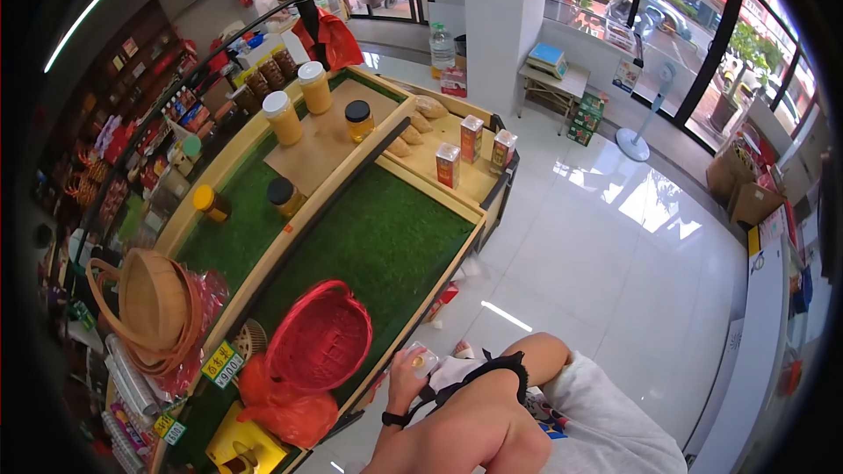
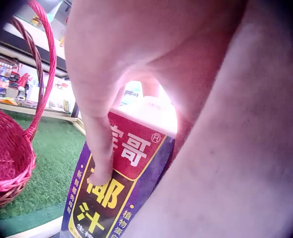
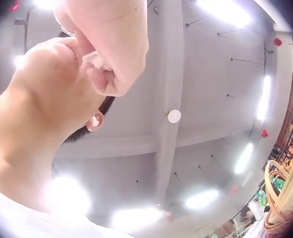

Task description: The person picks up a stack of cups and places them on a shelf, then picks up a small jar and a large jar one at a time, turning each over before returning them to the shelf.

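Note:
My left hand (image 1: 405, 383), with a black band at its wrist, is beside the long edge of the display stand. In the left wrist view it grips a coconut juice carton (image 2: 136, 148), purple with a red and black label, from above by its pale top. One finger lies down the front panel. My right hand (image 3: 111, 49) is raised close to the face in the right wrist view, fingers curled round a crumpled white tissue (image 3: 98, 61). Nearest the left hand on the stand is a red woven basket (image 1: 320, 338), with a red plastic bag (image 1: 294, 404) next to it.
The tiered stand is lined with green turf (image 1: 386, 219). On it are honey jars (image 1: 283, 118), small boxes (image 1: 448, 165) and wooden baskets (image 1: 154, 298). White floor tiles (image 1: 562, 254) lie to the right, with a fan (image 1: 645, 123) near the glass doors.

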Demonstrator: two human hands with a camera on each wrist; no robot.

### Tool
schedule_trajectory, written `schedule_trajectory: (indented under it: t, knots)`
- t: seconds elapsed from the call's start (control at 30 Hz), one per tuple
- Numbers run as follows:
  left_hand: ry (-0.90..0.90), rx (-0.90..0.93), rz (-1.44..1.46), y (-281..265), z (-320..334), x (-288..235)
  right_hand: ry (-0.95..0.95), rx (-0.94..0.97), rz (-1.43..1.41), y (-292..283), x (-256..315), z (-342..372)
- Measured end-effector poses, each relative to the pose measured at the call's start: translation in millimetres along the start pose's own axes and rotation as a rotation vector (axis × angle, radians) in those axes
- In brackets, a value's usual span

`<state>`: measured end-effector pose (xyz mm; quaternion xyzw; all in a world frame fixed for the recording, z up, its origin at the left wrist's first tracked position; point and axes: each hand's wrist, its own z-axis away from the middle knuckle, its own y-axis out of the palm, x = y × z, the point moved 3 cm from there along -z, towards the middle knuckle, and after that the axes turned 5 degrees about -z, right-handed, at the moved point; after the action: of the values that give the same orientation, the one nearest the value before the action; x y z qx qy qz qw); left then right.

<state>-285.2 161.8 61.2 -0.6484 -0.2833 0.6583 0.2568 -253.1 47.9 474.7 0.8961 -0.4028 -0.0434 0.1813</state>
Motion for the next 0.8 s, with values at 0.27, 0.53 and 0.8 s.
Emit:
schedule_trajectory:
  t: [0.27,0.53,0.8]
  knots:
    - [-0.021,0.005,0.033,18.3,-21.1,-5.0,0.033,-0.018,-0.066,-15.0,12.4,-1.5]
    - [-0.054,0.006,0.045,28.6,-34.2,-10.8,-0.041,-0.037,0.025,-26.0,21.0,0.3]
    - [-0.113,-0.087,-0.045,31.9,-16.7,-1.0,-0.057,0.018,-0.065,-24.2,30.1,-9.2]
